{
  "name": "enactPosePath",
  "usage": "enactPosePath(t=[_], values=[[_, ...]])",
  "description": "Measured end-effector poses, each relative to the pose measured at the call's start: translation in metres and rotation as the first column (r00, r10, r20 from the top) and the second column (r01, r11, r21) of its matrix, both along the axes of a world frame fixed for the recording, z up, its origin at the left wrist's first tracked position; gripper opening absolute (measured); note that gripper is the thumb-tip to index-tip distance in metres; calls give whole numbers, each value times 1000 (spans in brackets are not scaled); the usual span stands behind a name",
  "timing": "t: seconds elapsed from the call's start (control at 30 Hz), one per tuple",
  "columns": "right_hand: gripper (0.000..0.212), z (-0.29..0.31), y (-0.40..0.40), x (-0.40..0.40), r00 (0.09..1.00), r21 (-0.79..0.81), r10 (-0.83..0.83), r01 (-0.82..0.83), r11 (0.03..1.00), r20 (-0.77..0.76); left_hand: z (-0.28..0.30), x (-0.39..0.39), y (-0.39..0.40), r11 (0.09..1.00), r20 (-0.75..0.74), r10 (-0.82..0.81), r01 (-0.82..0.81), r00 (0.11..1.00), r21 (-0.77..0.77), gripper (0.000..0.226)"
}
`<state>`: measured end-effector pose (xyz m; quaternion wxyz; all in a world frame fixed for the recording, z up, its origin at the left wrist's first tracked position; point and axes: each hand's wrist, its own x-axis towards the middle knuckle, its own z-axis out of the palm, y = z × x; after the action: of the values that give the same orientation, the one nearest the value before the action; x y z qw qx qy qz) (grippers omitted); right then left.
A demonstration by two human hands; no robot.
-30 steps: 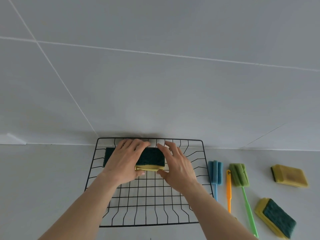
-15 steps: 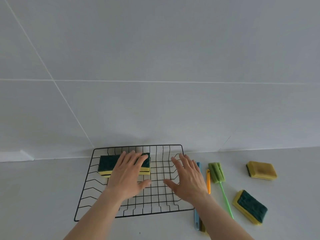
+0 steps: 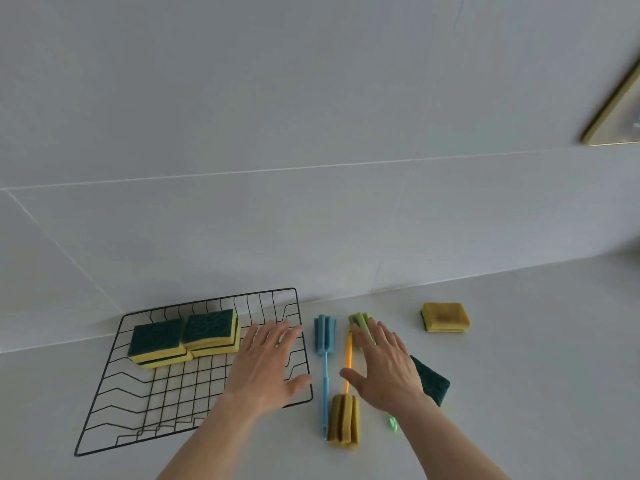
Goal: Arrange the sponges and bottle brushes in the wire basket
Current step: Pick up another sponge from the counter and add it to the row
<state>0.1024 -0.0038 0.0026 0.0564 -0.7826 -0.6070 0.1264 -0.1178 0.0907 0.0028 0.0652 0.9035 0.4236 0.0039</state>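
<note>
A black wire basket (image 3: 104, 403) lies on the white counter at the left. Two stacks of green-topped yellow sponges (image 3: 187, 336) sit side by side at its far end. My left hand (image 3: 266, 365) hovers open over the basket's right side, holding nothing. To the right lie a blue bottle brush (image 3: 325, 344), an orange-handled brush (image 3: 348, 362) with a yellow foam head (image 3: 343, 424), and a green brush (image 3: 360, 322). My right hand (image 3: 384, 365) is spread open over the green brush and partly covers a green-topped sponge (image 3: 431, 381). Another yellow sponge (image 3: 445, 317) lies farther right.
A white tiled wall (image 3: 311, 168) rises right behind the basket. A gold-edged frame (image 3: 613, 109) shows at the upper right. Bare counter (image 3: 536, 375) extends to the right of the sponges.
Both hands have left the sponges in the basket and moved right. The right hand now reaches over the brushes. The view has swung right.
</note>
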Motion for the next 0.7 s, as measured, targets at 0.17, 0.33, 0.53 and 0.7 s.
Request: enactPosePath(t=[0.17, 0.33, 0.53, 0.7], values=[[83, -5, -32, 48, 995, -36, -82, 80, 996, -50, -5, 55, -19, 996, 62, -79, 81, 995, -34, 85], [75, -16, -59, 98, 983, -50, -164, 161, 986, -84, -13, 112, -36, 983, 95, -164, 170, 982, -63, 82], [67, -32, -69, 157, 961, -73, -270, 265, 961, -68, -30, 171, -46, 955, 101, -231, 245, 968, -166, 87], [64, -44, -52, 199, 963, -82, -270, 268, 960, -14, -46, 204, -50, 934, 61, -281, 288, 958, -213, 92]])
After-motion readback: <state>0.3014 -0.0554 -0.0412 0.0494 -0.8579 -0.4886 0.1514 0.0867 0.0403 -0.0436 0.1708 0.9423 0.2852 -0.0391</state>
